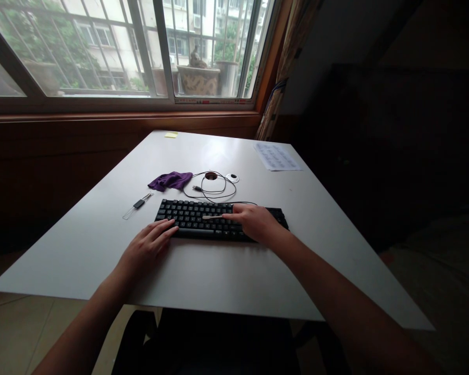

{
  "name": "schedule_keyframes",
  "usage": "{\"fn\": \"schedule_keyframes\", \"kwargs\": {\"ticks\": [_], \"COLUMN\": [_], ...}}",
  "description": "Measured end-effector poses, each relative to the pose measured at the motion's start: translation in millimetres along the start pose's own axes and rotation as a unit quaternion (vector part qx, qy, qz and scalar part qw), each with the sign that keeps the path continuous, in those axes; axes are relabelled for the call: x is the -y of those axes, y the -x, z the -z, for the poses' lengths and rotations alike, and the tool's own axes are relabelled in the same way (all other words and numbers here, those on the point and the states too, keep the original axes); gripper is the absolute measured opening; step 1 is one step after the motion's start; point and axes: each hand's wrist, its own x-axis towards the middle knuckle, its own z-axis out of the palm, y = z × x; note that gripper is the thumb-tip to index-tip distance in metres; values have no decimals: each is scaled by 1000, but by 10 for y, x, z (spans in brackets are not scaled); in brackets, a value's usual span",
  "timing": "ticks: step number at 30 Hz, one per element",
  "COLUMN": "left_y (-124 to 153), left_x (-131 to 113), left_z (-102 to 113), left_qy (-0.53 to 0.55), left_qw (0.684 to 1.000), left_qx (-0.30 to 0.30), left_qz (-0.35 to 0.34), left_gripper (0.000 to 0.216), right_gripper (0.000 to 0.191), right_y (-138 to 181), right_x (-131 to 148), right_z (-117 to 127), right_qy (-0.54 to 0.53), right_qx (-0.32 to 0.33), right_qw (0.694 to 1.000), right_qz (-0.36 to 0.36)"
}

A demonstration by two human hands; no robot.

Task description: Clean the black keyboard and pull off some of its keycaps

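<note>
A black keyboard (195,209) lies flat on the white table (219,271). Above its keys my right hand (254,221) is closed around a slim, pale toothbrush (211,217), its head pointing left over the middle keys. Part of the brush handle is hidden in my fingers. My left hand (150,242) rests with fingers stretched out on the keyboard's front left corner. To the left lies a wire keycap puller (139,203) with a dark middle piece. A purple cloth (172,180) sits crumpled behind the keyboard, beside its looped black cable (219,197).
Behind the cable stand a small round brown container (211,176) and a white disc with a dark centre (232,178). A printed sheet (278,157) lies at the back right, a yellow note (171,135) at the back left. A window (113,52) is beyond the table.
</note>
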Motion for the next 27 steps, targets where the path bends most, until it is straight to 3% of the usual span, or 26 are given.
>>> {"fn": "schedule_keyframes", "kwargs": {"ticks": [12, 19, 27], "left_y": [-4, 5, -4], "left_x": [23, 23, 15], "left_z": [-15, -15, -13], "left_qy": [-2, -7, -6], "left_qw": [1000, 1000, 1000], "left_qx": [-9, -9, -11], "left_qz": [-8, -5, -9], "left_gripper": [43, 44, 43], "right_gripper": [64, 62, 56], "right_y": [779, 1389, 1840], "right_x": [-729, -1230, -1571], "right_z": [-35, -50, -112], "right_qy": [12, 25, -43], "right_qx": [-38, -67, -64], "right_qw": [997, 993, 985], "right_qz": [-70, -90, -154]}}
